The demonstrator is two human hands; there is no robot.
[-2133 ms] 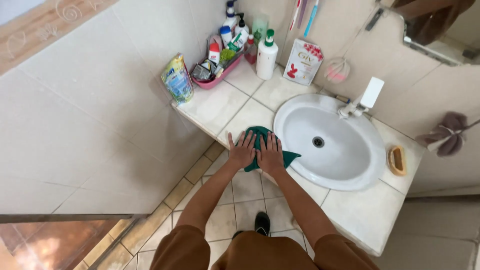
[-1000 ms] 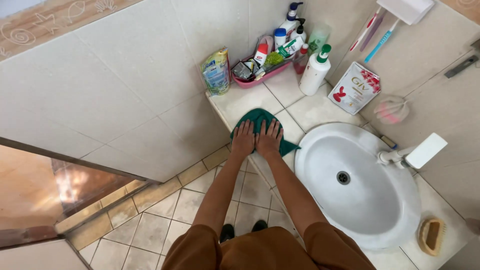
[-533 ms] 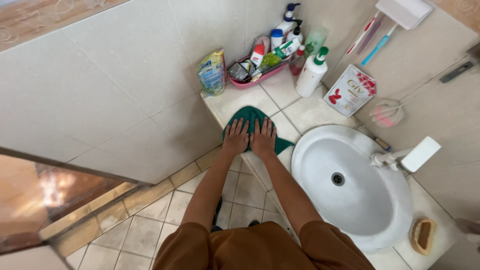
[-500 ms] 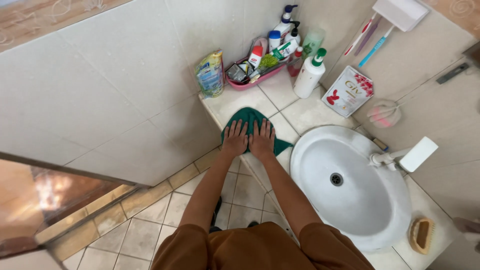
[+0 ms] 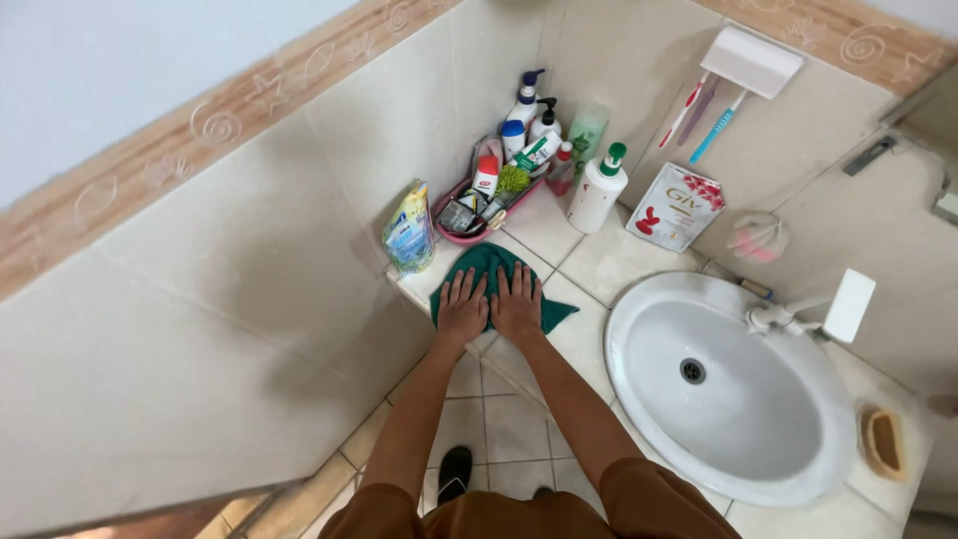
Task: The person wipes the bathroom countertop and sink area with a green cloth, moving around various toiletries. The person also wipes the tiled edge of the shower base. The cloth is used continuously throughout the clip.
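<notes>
Green cloth point(image 5: 496, 271) lies flat on the tiled tabletop point(image 5: 599, 262), pressed under both palms near the left front corner. The left hand point(image 5: 462, 306) and right hand point(image 5: 517, 302) rest side by side on it, fingers spread and flat, gripping nothing; the cloth shows beyond the fingertips toward the wall and sticks out in a point to the right of the right hand. Just beyond the cloth stands a pink tray point(image 5: 451, 233) crowded with bottles and tubes, with a blue and yellow pouch point(image 5: 410, 229) to its left. Further right are a white pump bottle point(image 5: 597, 190) and a white packet point(image 5: 675, 208). The white basin point(image 5: 639, 324) sits to the right, well apart from the hands.
</notes>
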